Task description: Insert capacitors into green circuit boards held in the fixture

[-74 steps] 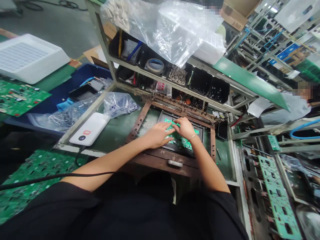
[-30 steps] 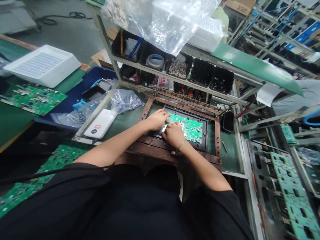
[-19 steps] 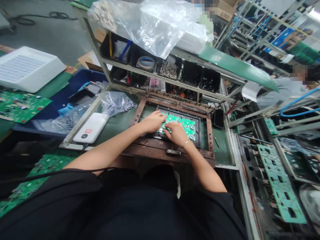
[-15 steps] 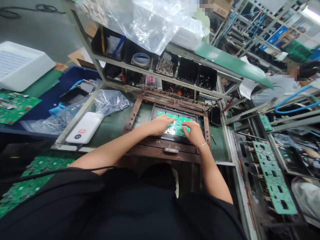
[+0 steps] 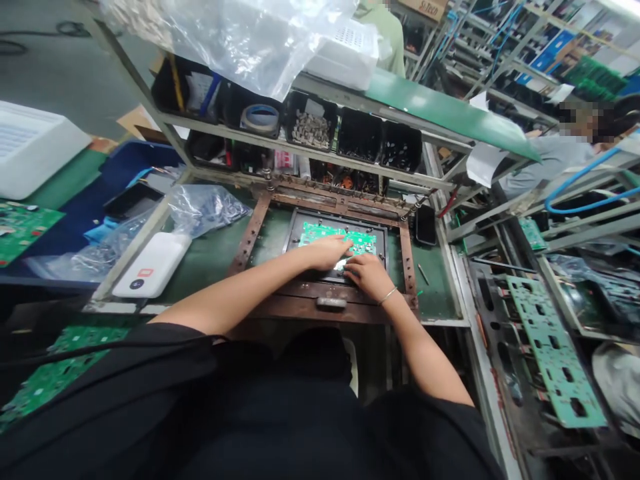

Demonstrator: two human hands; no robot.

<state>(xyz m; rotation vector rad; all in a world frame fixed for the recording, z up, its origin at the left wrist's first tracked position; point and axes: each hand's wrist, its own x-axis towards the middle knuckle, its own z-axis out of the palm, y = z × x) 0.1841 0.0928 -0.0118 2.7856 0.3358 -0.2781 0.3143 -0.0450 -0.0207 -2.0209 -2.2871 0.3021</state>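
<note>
A green circuit board [image 5: 320, 233] lies in a black tray [image 5: 296, 227] inside a rusty brown metal frame [image 5: 250, 233] on the bench in front of me. My left hand [image 5: 327, 251] rests flat on the board's near part, fingers stretched toward the right. My right hand [image 5: 364, 273] sits at the board's near right edge, fingers curled down onto it and touching the left fingertips. What the right fingers pinch, if anything, is hidden. A thin bracelet circles my right wrist.
Black parts bins [image 5: 360, 137] and a tape roll [image 5: 259, 119] fill the shelf behind the frame. A white device [image 5: 150, 267] and plastic bags [image 5: 205, 207] lie left. More green boards [image 5: 555, 347] ride a conveyor at right. Another person [image 5: 565, 153] works at the far right.
My right hand has drawn back from the board's right part toward its near edge, meeting the left fingertips. The left hand has stayed on the board. The camera has shifted slightly.
</note>
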